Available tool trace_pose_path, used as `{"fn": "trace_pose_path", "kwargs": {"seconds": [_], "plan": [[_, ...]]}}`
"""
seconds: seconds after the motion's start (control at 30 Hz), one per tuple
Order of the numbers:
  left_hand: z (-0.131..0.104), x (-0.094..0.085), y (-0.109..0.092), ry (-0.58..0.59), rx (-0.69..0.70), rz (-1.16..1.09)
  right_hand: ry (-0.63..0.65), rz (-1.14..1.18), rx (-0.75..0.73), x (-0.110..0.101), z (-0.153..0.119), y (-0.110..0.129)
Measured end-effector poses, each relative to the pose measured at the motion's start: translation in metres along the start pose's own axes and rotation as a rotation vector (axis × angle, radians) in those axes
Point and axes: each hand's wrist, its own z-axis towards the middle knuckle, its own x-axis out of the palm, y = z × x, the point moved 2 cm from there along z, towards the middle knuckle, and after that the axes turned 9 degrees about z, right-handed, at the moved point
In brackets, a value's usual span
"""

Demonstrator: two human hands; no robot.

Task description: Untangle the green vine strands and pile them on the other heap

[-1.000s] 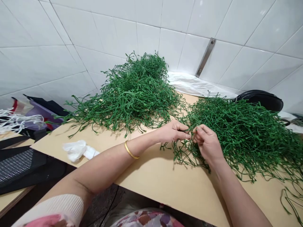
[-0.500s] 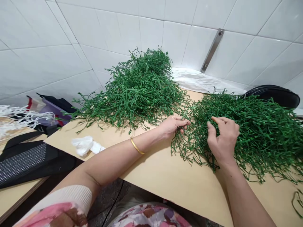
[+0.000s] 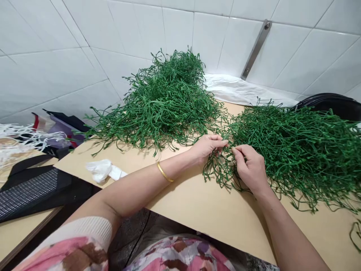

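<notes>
- We see two bare hands at work above a tan, smooth-topped table (image 3: 175, 210).
- The left hand (image 3: 207, 146), behind a yellow-gold metal bangle (image 3: 165, 172), has thumb and forefinger pinched together, seemingly on thin dark-green cords with knot-like ends (image 3: 217, 171).
- The right hand (image 3: 252, 165) faces it just beside, its thumb and forefinger likewise drawn together on green cord; we cannot make out which single strand either hand grips.
- The cords being handled lie loosely tangled on the table, beneath and between the hands.
- Beyond the left hand we find a tall, peaked heap of green cords (image 3: 169, 101); beside and beyond the right hand spreads a broad, low heap of green cords (image 3: 304, 150).
- We judge the step in hand to be fine fingertip work on one strand or a few, with both hands meeting.
- The next move, in our judgement, calls for a light, exact pinch and steady control, since neighbouring strands cross closely and could snag.
</notes>
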Motion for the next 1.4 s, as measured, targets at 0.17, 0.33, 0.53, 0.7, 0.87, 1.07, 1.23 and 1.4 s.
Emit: {"fn": "trace_pose_path", "kwargs": {"seconds": [0.17, 0.33, 0.53, 0.7, 0.87, 1.07, 1.23, 1.4], "plan": [[0.002, 0.0, 0.003, -0.021, 0.024, 0.007, 0.061, 0.128, 0.045, 0.004, 0.001, 0.003], [0.004, 0.0, 0.006, 0.004, 0.05, -0.018, 0.124, 0.145, 0.078, 0.009, 0.0, 0.001], [0.001, 0.002, 0.003, 0.019, -0.005, -0.069, 0.041, 0.081, 0.052, 0.005, -0.001, 0.002], [0.0, 0.003, 0.004, 0.038, -0.003, -0.048, 0.027, 0.111, 0.136, 0.007, -0.002, 0.001], [0.002, 0.002, 0.005, 0.029, 0.066, -0.012, 0.078, 0.109, 0.127, 0.008, -0.001, 0.002], [-0.001, 0.004, 0.002, 0.089, 0.091, 0.04, 0.036, -0.153, -0.023, 0.004, -0.001, 0.009], [-0.002, 0.005, -0.001, 0.136, 0.122, 0.001, 0.07, -0.271, -0.058, 0.006, -0.001, 0.011], [-0.003, 0.006, -0.004, 0.162, 0.067, -0.109, 0.089, -0.196, 0.079, 0.006, 0.0, 0.008]]}}
